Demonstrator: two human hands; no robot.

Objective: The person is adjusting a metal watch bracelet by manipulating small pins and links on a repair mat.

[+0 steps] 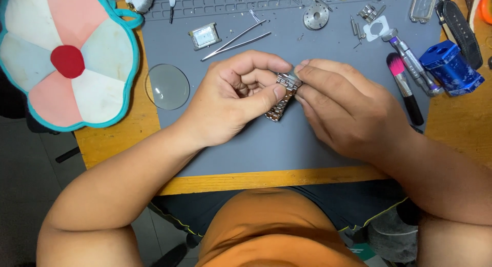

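Both hands [230,100] [348,110] pinch bracelet [281,100], seemingly mid-mat [246,144].

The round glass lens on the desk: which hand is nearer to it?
Left. The left hand lies just right of the glass lens; the right hand is farther right, beyond the metal watch band both hands hold.

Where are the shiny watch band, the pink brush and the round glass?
Watch band [281,104], head view, links below the thumb.
Pink brush [395,65], head view, bristles.
Round glass [167,86], head view, centre.

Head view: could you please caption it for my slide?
Both hands, left hand and right hand, pinch a metal watch bracelet over a grey mat.
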